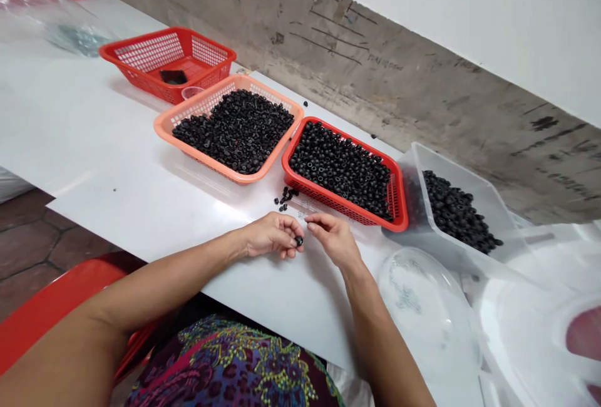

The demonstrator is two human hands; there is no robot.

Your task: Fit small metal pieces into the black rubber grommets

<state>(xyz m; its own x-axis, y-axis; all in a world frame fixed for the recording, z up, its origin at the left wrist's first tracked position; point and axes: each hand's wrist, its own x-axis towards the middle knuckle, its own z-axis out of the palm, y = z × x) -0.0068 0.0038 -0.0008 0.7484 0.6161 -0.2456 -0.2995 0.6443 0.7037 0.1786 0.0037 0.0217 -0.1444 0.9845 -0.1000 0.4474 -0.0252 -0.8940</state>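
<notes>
1. Along a table [141, 231] – left to right – sit a mesh basket [162, 131] of plastic beads [232, 131], a second mesh basket [342, 203] of beads, then a plastic tub [451, 169] of beads.
2. Behind the first sits a third basket [178, 30], with a plastic cup [191, 92] between them.
3. Loose beads [284, 197] lie before the second basket, just beside its corner.
4. A concrete wall [375, 81] runs behind the row.

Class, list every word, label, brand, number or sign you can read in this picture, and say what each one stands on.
Scrawl on the concrete wall: looks like a handwritten word, too blurred to read.
Dark marks lower on the wall at right: too faint to read.
No legible print shows on the orange basket, the red basket or the black beads.
</notes>
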